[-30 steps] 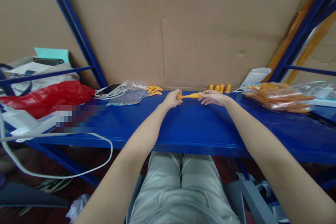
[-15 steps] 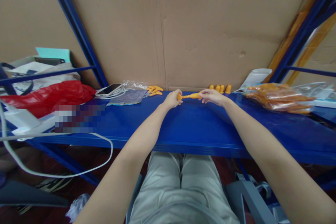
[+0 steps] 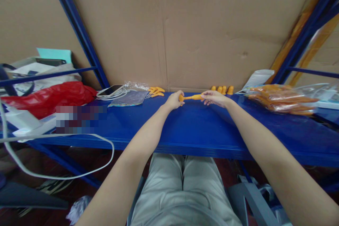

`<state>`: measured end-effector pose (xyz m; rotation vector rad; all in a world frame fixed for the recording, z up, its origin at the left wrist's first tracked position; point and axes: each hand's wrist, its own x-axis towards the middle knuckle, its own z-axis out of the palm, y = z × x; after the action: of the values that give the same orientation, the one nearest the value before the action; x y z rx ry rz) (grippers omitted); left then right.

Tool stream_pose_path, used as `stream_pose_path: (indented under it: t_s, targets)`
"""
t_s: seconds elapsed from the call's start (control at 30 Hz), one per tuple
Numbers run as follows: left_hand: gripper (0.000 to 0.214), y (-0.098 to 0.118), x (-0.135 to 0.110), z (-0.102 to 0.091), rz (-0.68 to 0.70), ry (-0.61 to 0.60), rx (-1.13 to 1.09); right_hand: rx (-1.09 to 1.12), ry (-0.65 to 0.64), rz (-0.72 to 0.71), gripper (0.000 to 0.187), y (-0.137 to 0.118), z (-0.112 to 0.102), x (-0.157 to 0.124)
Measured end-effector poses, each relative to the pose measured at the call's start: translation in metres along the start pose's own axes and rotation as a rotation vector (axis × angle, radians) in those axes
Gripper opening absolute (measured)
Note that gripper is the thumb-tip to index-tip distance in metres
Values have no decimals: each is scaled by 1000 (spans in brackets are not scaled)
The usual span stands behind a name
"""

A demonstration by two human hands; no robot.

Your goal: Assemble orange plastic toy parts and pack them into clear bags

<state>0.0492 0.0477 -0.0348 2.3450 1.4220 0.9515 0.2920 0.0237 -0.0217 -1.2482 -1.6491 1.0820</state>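
Note:
An orange plastic piece with a ribbed, screw-like middle (image 3: 188,97) spans the gap between my two hands above the blue table. My left hand (image 3: 174,101) is closed around its wider left end. At the right end, my right hand (image 3: 213,97) pinches the smooth part between thumb and fingers. What exactly this piece is, I cannot make out. Behind my right hand, several short orange pieces (image 3: 224,89) stand upright in a row. Left of my left hand lie several orange pieces with small metal chains (image 3: 156,91).
The blue table (image 3: 196,130) backs onto a cardboard panel (image 3: 201,31). At right lies a clear bag of orange pieces (image 3: 282,99). To the left are a flat plastic bag (image 3: 129,98), a phone (image 3: 112,90) with white cable, a red bag (image 3: 55,96) and a white cable loop (image 3: 113,150) over the edge.
Almost nothing differs. Both hands keep their hold on the orange piece in the same place; the view has shifted very slightly.

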Motion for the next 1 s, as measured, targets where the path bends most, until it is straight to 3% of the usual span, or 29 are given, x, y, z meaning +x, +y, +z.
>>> stream_pose_path:
  t_s: [0.37,0.7,0.83,0.93,1.0]
  targets:
    - [37,2,-2,0,5,4,23,-74,21,-71,33,-1,1,2]
    - [38,4,-4,-1,41,4,65,-163,22,160,65,-8,13,-1]
    - [37,1,-2,0,38,7,103,-99,8,201,56,-13,12,-7]
    - [36,1,-1,0,29,3,120,-23,-15,152,28,-14,5,-12]
    - [36,2,-2,0,25,0,125,-8,-22,106,21,-13,0,-13]
